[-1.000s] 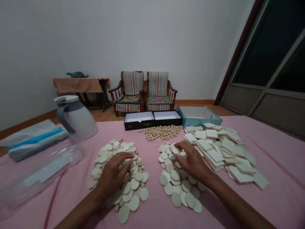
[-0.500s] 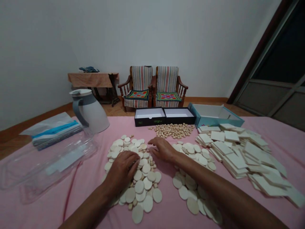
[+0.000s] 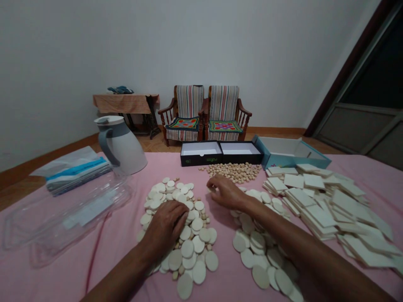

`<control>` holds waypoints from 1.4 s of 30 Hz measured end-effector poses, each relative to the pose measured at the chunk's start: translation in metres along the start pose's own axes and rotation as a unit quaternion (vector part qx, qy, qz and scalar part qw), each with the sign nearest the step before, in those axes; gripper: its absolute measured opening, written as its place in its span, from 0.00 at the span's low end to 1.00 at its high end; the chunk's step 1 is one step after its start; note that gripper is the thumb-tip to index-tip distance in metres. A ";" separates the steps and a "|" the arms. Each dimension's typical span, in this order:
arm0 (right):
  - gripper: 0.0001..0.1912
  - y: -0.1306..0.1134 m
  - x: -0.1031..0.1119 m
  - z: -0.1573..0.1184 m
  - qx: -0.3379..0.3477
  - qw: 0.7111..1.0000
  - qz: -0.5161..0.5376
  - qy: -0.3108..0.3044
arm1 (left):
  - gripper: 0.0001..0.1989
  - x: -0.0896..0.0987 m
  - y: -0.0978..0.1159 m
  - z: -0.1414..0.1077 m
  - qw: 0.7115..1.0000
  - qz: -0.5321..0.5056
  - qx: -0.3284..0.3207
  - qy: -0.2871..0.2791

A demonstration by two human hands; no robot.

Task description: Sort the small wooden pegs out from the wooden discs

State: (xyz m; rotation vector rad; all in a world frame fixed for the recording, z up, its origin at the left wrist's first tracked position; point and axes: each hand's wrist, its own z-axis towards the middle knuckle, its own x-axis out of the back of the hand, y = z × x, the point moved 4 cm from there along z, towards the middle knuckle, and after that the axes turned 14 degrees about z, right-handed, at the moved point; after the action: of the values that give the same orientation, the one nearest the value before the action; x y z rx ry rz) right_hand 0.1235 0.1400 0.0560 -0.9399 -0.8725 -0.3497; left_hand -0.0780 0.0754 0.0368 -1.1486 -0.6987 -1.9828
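The left hand lay palm down on the heap of pale wooden discs, its fingers pressed together over the pieces; whether anything was held beneath the palm could not be told. Small wooden pegs lay scattered among those discs. To the right of that heap, the right hand was arched with its fingers curled and fingertips angled downward, near the far end of a second disc heap. Whether those fingertips pinched a small piece was hidden.

Beyond the first heap and to its right lay a mound of loose wooden pegs. Further right, well apart from it, spread overlapping square pale tiles. Past the pegs stood an open black box and, to its right, a blue box. To the left of the first heap lay a clear plastic sleeve, with a folded blue-striped stack and a white jug behind it. All of this sat on a pink cloth.

The loosely overlapping discs looked the likeliest trouble: pressure or a sideways drag from the left hand could fan them across the cloth. Any tug on the cloth could also slide the tiles and mix the pegs further into the discs.
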 end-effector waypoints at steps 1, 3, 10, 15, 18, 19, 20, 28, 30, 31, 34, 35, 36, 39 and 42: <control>0.10 0.005 0.015 -0.013 0.000 1.000 -0.003 0.005 | 0.10 0.000 0.000 0.000 1.000 -0.002 0.001 0.000; 0.10 0.018 0.045 -0.041 -0.018 1.000 -0.013 0.003 | 0.10 0.000 0.000 0.000 1.000 -0.007 0.001 0.002; 0.10 0.019 0.076 -0.076 -0.078 0.995 0.038 -0.059 | 0.09 0.001 -0.003 0.002 0.999 -0.021 0.006 0.033; 0.18 -0.018 0.013 -0.030 0.003 0.993 0.046 -0.108 | 0.08 0.000 -0.003 0.002 0.999 -0.023 0.003 0.032; 0.17 -0.024 -0.024 -0.009 0.043 0.989 0.022 -0.137 | 0.08 -0.001 -0.001 0.001 0.999 -0.021 -0.005 0.031; 0.17 -0.023 -0.033 -0.005 0.048 0.988 0.018 -0.145 | 0.08 0.000 -0.001 0.000 0.999 -0.020 -0.007 0.032; 0.17 -0.021 -0.040 -0.002 0.050 0.987 0.016 -0.150 | 0.08 0.000 0.000 0.000 0.999 -0.020 -0.008 0.034; 0.16 -0.021 -0.021 -0.007 0.027 0.990 -0.010 -0.138 | 0.07 0.001 -0.001 0.000 0.999 -0.012 -0.013 0.048; 0.15 -0.020 0.006 -0.021 0.008 0.993 -0.019 -0.114 | 0.07 0.001 -0.003 0.000 0.999 -0.009 -0.011 0.052; 0.15 -0.017 0.022 -0.031 -0.008 0.995 -0.022 -0.102 | 0.08 0.000 -0.003 0.000 0.999 -0.009 -0.009 0.051; 0.15 0.001 0.064 -0.066 -0.070 0.992 -0.043 -0.092 | 0.08 -0.001 -0.005 0.000 0.999 -0.008 0.001 0.044; 0.15 0.007 0.074 -0.077 -0.092 0.989 -0.049 -0.102 | 0.08 -0.001 -0.005 0.001 0.999 -0.007 0.004 0.042; 0.16 0.013 0.081 -0.085 -0.105 0.987 -0.050 -0.108 | 0.09 -0.001 -0.005 0.001 0.999 -0.006 0.007 0.042; 0.16 0.014 0.082 -0.093 -0.106 0.989 -0.034 -0.097 | 0.09 0.000 -0.005 0.002 0.999 -0.006 0.012 0.050; 0.15 -0.005 0.052 -0.078 -0.068 0.993 0.026 -0.092 | 0.09 0.002 -0.005 0.001 0.998 -0.011 0.014 0.053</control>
State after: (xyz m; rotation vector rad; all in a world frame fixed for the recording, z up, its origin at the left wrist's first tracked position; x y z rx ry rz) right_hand 0.1912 0.0784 0.0764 -1.1323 -1.0007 -0.2835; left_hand -0.0820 0.0786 0.0385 -1.0155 -0.6847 -2.0306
